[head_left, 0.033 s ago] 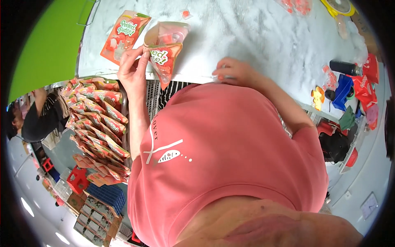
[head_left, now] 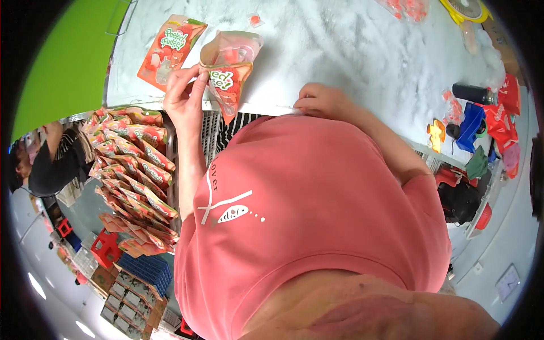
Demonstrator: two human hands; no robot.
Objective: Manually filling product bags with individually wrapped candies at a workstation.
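My left hand point(head_left: 184, 96) is closed, pinching the near edge of a red-and-green printed candy pouch point(head_left: 228, 85) between thumb and fingers. The pouch's mouth gapes upward, and clear plastic with something pink shows inside. Its tip hangs past the table's front edge. Just beyond my left hand, a second pouch point(head_left: 170, 50) of the same print lies flat on the table. My right hand point(head_left: 324, 101) rests at the front edge, apart from the pouch, its fingers curled in. Whatever those fingers hold is hidden. Farther back lies a small clear-wrapped red candy point(head_left: 254, 21).
Left of me, many filled pouches point(head_left: 136, 170) stand in rows in a crate. At the table's right are a dark bottle point(head_left: 475, 93), a blue tape dispenser point(head_left: 471, 127) and red packets point(head_left: 501, 130). A yellow-rimmed fan point(head_left: 467, 8) is far right. Another person point(head_left: 56, 161) is at left.
My right hand's fingers have curled in tighter, covering a small pale and reddish thing that showed between them. My left hand and the pouch have barely shifted.
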